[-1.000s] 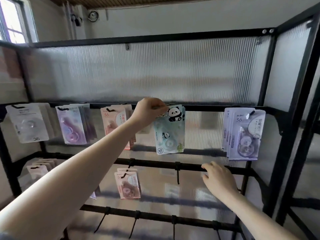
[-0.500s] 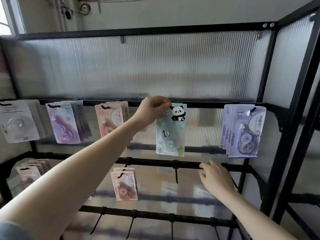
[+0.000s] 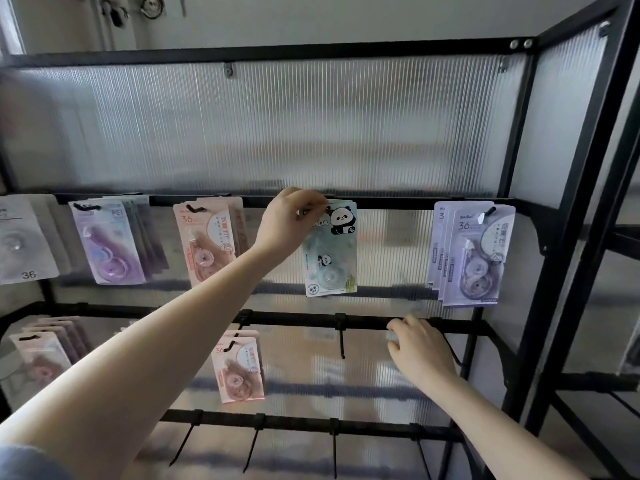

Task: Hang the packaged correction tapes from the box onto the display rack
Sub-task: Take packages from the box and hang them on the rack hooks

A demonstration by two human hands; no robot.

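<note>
My left hand [image 3: 289, 220] pinches the top edge of a pale blue panda correction tape pack [image 3: 331, 252] at the upper black rail [image 3: 391, 203] of the display rack. The pack hangs upright below my fingers. My right hand [image 3: 420, 348] rests with relaxed fingers on the middle rail [image 3: 294, 318], holding nothing. Purple packs [image 3: 471, 258] hang on the hook to the right. Pink packs [image 3: 207, 242] and lilac packs [image 3: 107, 242] hang to the left. The box is out of view.
A white pack [image 3: 20, 240] hangs at the far left. More pink packs hang on the middle rail [image 3: 239, 368] and lower left [image 3: 45, 355]. Bare black hooks [image 3: 342, 341] stick out from the middle and bottom rails. The rack's black post [image 3: 585, 216] stands at right.
The view has drifted slightly right and up. My left hand stays at the panda pack's top by the upper rail; my right hand stays on the middle rail.
</note>
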